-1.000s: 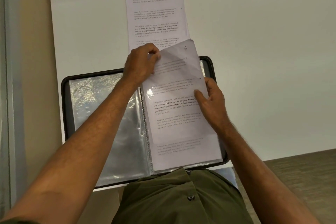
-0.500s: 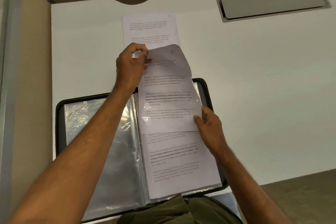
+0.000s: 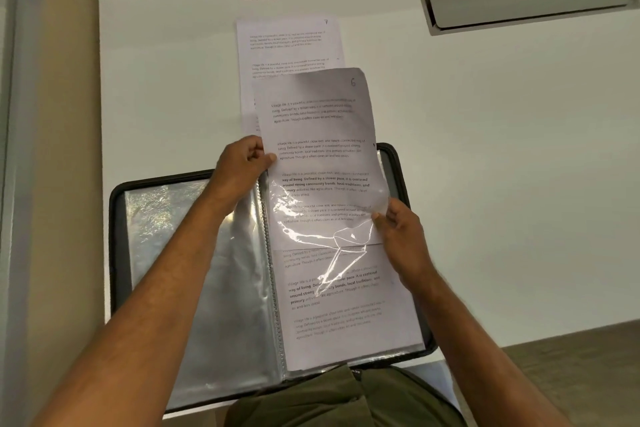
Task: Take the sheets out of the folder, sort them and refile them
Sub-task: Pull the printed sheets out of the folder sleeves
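Head camera is looking down on an open folder lying at the near edge of a white desk. The left hand is pinching the left edge of the sheet marked 6 between thumb and curled fingers, and that sheet is standing more than halfway out of the right-hand plastic sleeve. The right hand is pinching the sleeve's right edge, apparently holding the pocket steady so the paper is sliding free without dragging it. Another printed sheet is lying in the pocket beneath. Farther off, the sheet marked 7 is lying flat on the desk, probably where pulled pages are being gathered for sorting.
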`<state>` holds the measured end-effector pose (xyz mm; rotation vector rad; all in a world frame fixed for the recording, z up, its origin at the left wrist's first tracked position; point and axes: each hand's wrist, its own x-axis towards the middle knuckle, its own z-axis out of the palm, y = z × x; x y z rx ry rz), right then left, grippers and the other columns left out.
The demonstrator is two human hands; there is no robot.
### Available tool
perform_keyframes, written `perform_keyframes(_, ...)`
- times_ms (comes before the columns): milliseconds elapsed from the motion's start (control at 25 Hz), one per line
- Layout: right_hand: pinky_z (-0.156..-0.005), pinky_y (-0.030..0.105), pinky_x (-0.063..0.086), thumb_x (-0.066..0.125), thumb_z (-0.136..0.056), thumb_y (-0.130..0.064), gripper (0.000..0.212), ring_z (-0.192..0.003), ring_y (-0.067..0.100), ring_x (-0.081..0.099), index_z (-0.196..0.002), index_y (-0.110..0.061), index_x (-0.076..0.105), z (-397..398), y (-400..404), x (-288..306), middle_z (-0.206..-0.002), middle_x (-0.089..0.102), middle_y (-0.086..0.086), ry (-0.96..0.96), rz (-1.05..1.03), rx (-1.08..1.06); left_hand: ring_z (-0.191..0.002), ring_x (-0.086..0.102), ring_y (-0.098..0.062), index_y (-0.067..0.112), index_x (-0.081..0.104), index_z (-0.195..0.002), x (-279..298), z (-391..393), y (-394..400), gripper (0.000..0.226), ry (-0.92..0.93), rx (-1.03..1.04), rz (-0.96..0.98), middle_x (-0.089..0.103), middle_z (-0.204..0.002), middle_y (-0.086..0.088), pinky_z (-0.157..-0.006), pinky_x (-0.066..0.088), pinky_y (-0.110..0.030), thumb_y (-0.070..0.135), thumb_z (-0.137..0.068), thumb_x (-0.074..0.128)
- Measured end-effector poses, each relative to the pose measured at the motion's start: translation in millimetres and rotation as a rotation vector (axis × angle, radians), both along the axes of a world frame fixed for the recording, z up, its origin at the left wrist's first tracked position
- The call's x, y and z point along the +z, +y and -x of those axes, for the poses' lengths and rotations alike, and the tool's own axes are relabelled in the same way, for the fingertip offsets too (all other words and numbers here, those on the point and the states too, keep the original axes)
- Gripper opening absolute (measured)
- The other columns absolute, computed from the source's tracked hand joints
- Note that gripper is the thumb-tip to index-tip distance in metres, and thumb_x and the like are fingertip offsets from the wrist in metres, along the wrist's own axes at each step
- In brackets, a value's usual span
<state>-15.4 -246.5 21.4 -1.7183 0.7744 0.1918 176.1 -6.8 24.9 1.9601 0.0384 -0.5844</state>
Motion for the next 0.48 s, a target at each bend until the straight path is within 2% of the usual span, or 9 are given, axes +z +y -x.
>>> perform_keyframes(40,-0.084,0.031,0.062,0.057,-0.106,-0.023,0.021,-0.101,0.014,0.073,-0.125,-0.025,0.066,-0.1,0.2,0.0,-0.116,0.074,-0.005,0.005,-0.008,-0.003,-0.09,0.069,-0.02,0.015,0.073,-0.105,-1.0,-0.1,1.3,0.011,-0.014,-0.013,-0.029,0.075,-0.1,-0.011,-0.095,0.056,-0.041,0.012,-0.095,0.07)
perform_keyframes(120,-0.086,0.034,0.064,0.058,-0.106,-0.023,0.022,-0.102,0.013,0.073,-0.127,-0.025,0.064,0.5,0.4,-0.3,-0.119,0.073,-0.006,0.016,-0.022,-0.012,-0.095,0.071,-0.022,0.015,0.075,-0.108,-0.6,-1.6,1.7,0.013,-0.034,0.004,-0.063,0.076,-0.104,-0.011,-0.096,0.058,-0.04,0.015,-0.095,0.072)
perform_keyframes(200,-0.084,0.028,0.063,0.058,-0.106,-0.021,0.024,-0.104,0.011,0.072,-0.13,-0.023,0.062,0.5,0.0,0.5,-0.124,0.072,-0.007,0.021,-0.04,-0.023,-0.099,0.072,-0.023,0.015,0.074,-0.11,0.0,-5.9,0.2,0.015,-0.062,0.06,-0.07,0.076,-0.105,-0.008,-0.094,0.059,-0.039,0.016,-0.096,0.072)
perform_keyframes(320,-0.07,0.016,0.057,0.057,-0.106,-0.018,0.024,-0.097,0.01,0.073,-0.129,-0.02,0.06,-2.1,-0.9,2.7,-0.123,0.071,-0.007,0.025,-0.047,-0.027,-0.086,0.07,-0.025,0.016,0.072,-0.106,-0.2,-16.1,-5.0,0.009,-0.123,0.135,-0.099,0.073,-0.103,-0.01,-0.078,0.062,-0.04,0.016,-0.097,0.069)
perform_keyframes(400,-0.068,0.016,0.055,0.057,-0.105,-0.016,0.02,-0.088,0.011,0.074,-0.124,-0.02,0.062,-3.4,-1.9,2.8,-0.115,0.074,-0.003,0.01,-0.049,-0.033,-0.077,0.071,-0.024,0.018,0.069,-0.106,0.3,-26.0,-9.7,0.008,-0.126,0.188,-0.072,0.071,-0.106,-0.011,-0.067,0.064,-0.039,0.015,-0.099,0.066)
perform_keyframes(480,-0.067,0.017,0.055,0.055,-0.105,-0.015,0.019,-0.085,0.011,0.075,-0.121,-0.02,0.064,-4.2,-2.5,2.0,-0.108,0.075,0.0,0.003,-0.056,-0.045,-0.081,0.074,-0.024,0.016,0.068,-0.11,0.6,-39.4,-13.7,0.01,-0.115,0.242,-0.018,0.07,-0.113,-0.011,-0.064,0.065,-0.035,0.014,-0.101,0.065)
